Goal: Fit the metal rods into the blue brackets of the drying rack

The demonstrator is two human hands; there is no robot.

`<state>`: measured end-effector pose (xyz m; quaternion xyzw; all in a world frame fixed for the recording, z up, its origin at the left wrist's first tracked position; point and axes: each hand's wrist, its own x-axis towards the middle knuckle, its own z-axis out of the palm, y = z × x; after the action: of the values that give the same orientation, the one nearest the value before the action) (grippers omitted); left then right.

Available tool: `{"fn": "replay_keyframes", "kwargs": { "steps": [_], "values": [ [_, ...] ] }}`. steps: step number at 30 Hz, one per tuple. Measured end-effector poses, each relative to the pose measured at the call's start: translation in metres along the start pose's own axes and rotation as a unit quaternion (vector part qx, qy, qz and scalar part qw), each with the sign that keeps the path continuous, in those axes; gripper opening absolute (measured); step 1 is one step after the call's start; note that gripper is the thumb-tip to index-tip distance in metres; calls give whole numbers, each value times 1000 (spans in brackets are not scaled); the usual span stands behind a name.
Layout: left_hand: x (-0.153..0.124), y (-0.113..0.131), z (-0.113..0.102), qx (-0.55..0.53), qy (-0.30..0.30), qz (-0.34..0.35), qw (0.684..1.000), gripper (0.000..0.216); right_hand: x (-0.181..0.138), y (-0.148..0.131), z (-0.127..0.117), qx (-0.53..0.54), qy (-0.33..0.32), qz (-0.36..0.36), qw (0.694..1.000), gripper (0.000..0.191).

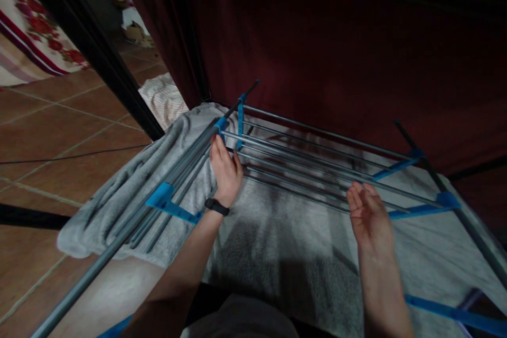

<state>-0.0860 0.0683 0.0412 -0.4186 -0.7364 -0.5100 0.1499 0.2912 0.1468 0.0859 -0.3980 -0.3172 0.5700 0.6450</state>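
Note:
A partly joined rack of grey metal tubes [301, 153] and blue plastic brackets lies across a grey blanket. My left hand [226, 169], wearing a black wristband, is at the rack's left side just below a blue bracket [221, 125]. Its fingers are stretched out and the thumb stands apart; whether they touch the tube there is hard to tell. Palm up, my right hand [369, 211] is open, its slightly bent fingertips by the front cross tubes. Close to its right is another blue bracket [422, 210]. Several loose tubes [174, 198] lie bundled left of my left hand.
The grey blanket [253, 243] covers the surface under the rack. A dark red curtain [336, 63] hangs behind. A black post [99, 53] slants at the left, over a tiled floor [51, 137] with a thin cable. A blue strip [455, 312] is at lower right.

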Motion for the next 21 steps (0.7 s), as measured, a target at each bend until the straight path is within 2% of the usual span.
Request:
{"fn": "replay_keyframes", "kwargs": {
  "steps": [6,11,14,18,21],
  "values": [
    [-59,-4,3,44,-86,86,992,68,-42,37,-13,-52,-16,90,994,38],
    [-106,-9,4,73,-156,176,969,68,-69,73,-34,-126,-42,106,986,38],
    [-124,-8,-2,91,-238,242,936,70,-73,91,-54,-251,-41,36,966,39],
    [-134,-6,-6,98,-337,282,893,75,-77,113,-84,-427,-96,-115,892,40],
    [-134,-6,-6,89,-367,292,879,73,-84,127,-100,-474,-137,-164,854,39]
  ]
}}
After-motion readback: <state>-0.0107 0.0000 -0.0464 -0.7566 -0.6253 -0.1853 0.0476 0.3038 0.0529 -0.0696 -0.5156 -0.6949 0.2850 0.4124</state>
